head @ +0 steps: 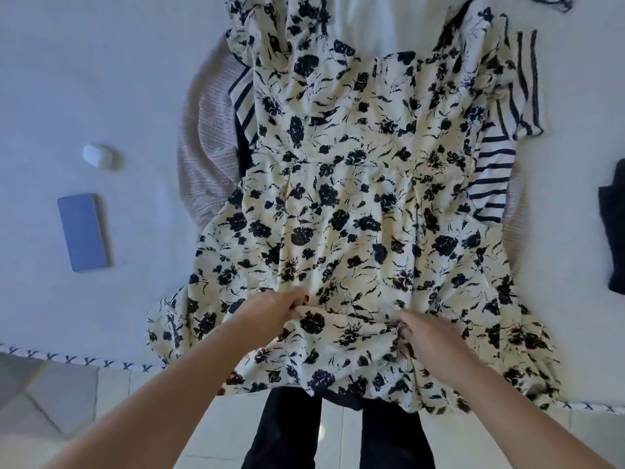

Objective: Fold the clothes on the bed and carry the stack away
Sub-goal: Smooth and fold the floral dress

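The bed (84,79), white-sheeted, fills most of the view, its near edge trimmed with dark crosses. A cream dress (355,214) with dark flowers lies spread flat on it, top away from the person, hem hanging over the near edge; its shoulders are cut off by the frame's top. It covers most of a striped top (493,177) and a pinkish knit (206,157), so only their edges show. A dark garment (614,238) is cut off at the right. Left of the clothes lie a blue phone (83,231) and a small white case (101,156). The left hand (277,308) pinches a fold of skirt, fingers closed on it. The right hand (422,336) is curled into the cloth nearby, fingertips hidden in the folds.
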